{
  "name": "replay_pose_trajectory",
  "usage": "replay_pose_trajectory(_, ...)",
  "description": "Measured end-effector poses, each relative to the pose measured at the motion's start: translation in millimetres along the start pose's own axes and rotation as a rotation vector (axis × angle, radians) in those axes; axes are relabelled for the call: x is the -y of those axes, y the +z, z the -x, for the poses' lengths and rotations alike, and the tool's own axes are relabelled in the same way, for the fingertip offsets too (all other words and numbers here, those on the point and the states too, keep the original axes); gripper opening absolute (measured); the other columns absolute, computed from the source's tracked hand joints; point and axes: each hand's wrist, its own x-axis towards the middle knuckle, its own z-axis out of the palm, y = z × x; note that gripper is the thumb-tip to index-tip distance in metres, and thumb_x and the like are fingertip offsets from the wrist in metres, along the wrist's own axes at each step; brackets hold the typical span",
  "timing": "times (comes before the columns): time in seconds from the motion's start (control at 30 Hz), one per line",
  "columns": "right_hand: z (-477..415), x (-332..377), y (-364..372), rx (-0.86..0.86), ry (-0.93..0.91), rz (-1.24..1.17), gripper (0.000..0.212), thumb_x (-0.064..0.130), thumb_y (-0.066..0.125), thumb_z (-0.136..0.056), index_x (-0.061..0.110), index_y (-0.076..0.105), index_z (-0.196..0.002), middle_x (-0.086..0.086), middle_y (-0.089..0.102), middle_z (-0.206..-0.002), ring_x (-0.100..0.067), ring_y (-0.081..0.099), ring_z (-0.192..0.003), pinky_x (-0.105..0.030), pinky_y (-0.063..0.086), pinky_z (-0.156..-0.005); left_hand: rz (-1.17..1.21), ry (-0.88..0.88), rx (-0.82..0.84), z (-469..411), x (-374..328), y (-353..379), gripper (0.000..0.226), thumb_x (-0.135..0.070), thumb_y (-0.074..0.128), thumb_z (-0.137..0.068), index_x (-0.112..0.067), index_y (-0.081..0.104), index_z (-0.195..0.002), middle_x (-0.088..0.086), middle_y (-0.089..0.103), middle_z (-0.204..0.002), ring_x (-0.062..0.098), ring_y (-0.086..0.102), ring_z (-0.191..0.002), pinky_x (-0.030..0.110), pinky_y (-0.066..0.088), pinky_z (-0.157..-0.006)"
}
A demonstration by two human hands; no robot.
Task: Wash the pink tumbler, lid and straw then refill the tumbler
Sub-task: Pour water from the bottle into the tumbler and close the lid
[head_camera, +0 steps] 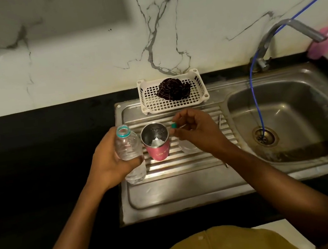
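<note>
Left hand (110,162): just left of the pink tumbler (159,151); our fingers and thumb wrap round a clear plastic water bottle (130,149), uncapped and nearly upright.
Pink tumbler: upright and open-topped on the ribbed steel drainboard (187,183); we see its steel inside.
Right hand (194,128): just right of the tumbler's rim; our thumb and forefinger pinch the teal bottle cap (174,125), the other fingers curled.
Clear lid (188,148): right of the tumbler, mostly hidden under our right hand.
Metal straw (220,121): further right of the tumbler, lying flat, crossed by our forearm.
White basket (145,97): behind the tumbler, holding a dark cloth (173,89).
Sink basin (301,107): far right of the tumbler; a blue hose (256,102) runs into its drain.
</note>
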Motion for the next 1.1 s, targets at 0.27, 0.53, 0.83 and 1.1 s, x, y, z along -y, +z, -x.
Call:
replay_pose_trajectory(0.27, -7.4, 72.9, 0.2, 0.132, -0.33, 0.046, 0.028, 0.007, 0.076, -0.085, 0.019, 0.073, -0.109, 0.007, 0.072, -0.103, -0.012, 0.071, -0.088, -0.022, 0.058, -0.076, 0.09, 0.11, 0.042, 1.8, -44.1, 12.5, 0.07, -0.005, 0.092, -0.061, -0.031, 0.052, -0.112, -0.017, 0.068, -0.1, 0.007, 0.07, -0.091, 0.019, 0.054, -0.074)
replay_pose_trajectory(0.53, -6.3, 87.1, -6.2, 0.291, -0.634, 0.403, 0.029, 0.016, 0.071, -0.09, 0.011, 0.073, -0.119, 0.0, 0.07, -0.113, -0.008, 0.067, -0.1, -0.028, 0.059, -0.083, 0.093, 0.195, 0.076, 3.5, -67.9, 26.5, 0.088, -0.019, 0.088, -0.055, -0.037, 0.049, -0.131, -0.01, 0.068, -0.113, 0.003, 0.069, -0.096, 0.021, 0.057, -0.08)
replay_pose_trajectory(0.83, -16.4, 126.1, -26.8, 0.571, -0.543, 0.778, 0.029, 0.031, 0.073, -0.09, 0.023, 0.074, -0.118, 0.009, 0.072, -0.104, -0.003, 0.064, -0.093, -0.017, 0.05, -0.083, 0.049, 0.275, 0.182, 2.8, -71.9, 25.3, 0.095, -0.019, 0.084, -0.055, -0.052, 0.046, -0.135, -0.018, 0.065, -0.119, 0.006, 0.065, -0.108, 0.026, 0.055, -0.091)
replay_pose_trajectory(1.1, -24.7, 117.2, 9.5, 0.172, -0.995, 1.184, 0.062, 0.057, 0.032, -0.094, 0.012, 0.056, -0.058, 0.001, 0.046, -0.052, -0.016, 0.038, -0.045, -0.02, 0.01, -0.053, 0.057, 0.256, 0.189, 2.7, -80.2, 20.0, 0.059, -0.025, 0.081, -0.052, -0.052, 0.065, -0.102, -0.009, 0.068, -0.106, 0.011, 0.07, -0.096, 0.029, 0.057, -0.079)
